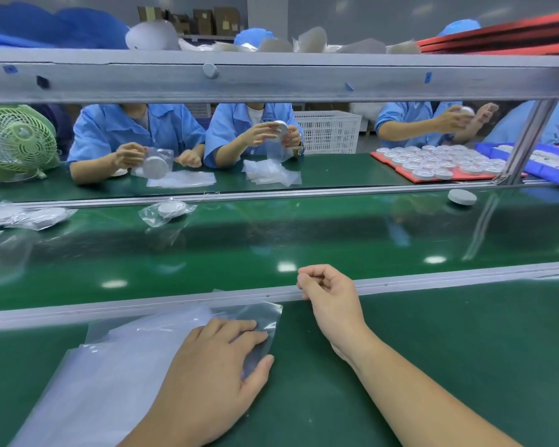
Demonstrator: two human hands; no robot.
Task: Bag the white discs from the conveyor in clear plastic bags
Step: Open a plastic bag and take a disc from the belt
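A stack of clear plastic bags (120, 359) lies on the green bench in front of me. My left hand (213, 366) rests flat on the stack, fingers straight, thumb at the top bag's right edge. My right hand (326, 295) hovers at the metal rail (433, 279), fingers curled, holding nothing that I can see. One bare white disc (462, 197) lies on the conveyor belt (304, 240) at the far right. A bagged disc (168, 210) lies on the belt's far side, and more bagged discs (26, 217) sit at the left.
Three people in blue shirts across the belt handle discs and bags. A red tray (407, 174) of several discs and a blue bin (530, 162) stand at the far right. A green fan (13, 143) sits far left. A metal shelf beam (271, 75) spans overhead.
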